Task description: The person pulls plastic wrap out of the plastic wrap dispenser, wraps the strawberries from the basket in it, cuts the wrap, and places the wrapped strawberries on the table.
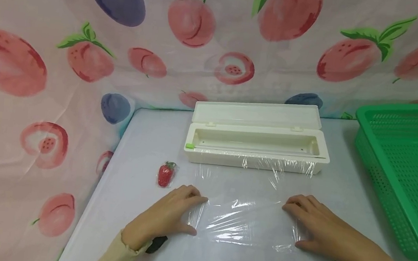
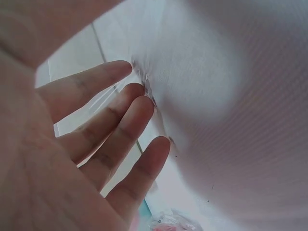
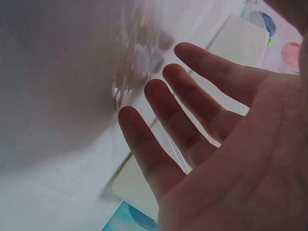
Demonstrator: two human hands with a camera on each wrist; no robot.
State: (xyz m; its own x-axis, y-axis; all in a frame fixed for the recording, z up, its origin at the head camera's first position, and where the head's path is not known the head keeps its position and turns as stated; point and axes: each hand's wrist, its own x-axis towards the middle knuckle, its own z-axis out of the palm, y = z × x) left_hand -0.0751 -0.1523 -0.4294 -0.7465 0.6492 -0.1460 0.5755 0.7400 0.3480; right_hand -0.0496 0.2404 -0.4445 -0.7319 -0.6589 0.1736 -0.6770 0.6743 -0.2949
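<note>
A sheet of clear cling film (image 1: 245, 219) lies stretched over the pale table (image 1: 146, 141), still joined to the front edge of a white dispenser box (image 1: 257, 142) whose lid stands open. My left hand (image 1: 185, 211) rests with straight fingers on the film's left edge. My right hand (image 1: 300, 223) lies the same way on its right edge. The left wrist view shows my left fingers (image 2: 120, 139) spread flat at the crinkled film (image 2: 144, 82). In the right wrist view my right fingers (image 3: 168, 125) are straight beside the film (image 3: 139, 53).
A small strawberry wrapped in film (image 1: 166, 173) lies left of the sheet. A green plastic basket (image 1: 400, 167) stands at the right edge of the table. A fruit-print cloth (image 1: 86, 58) hangs behind and to the left.
</note>
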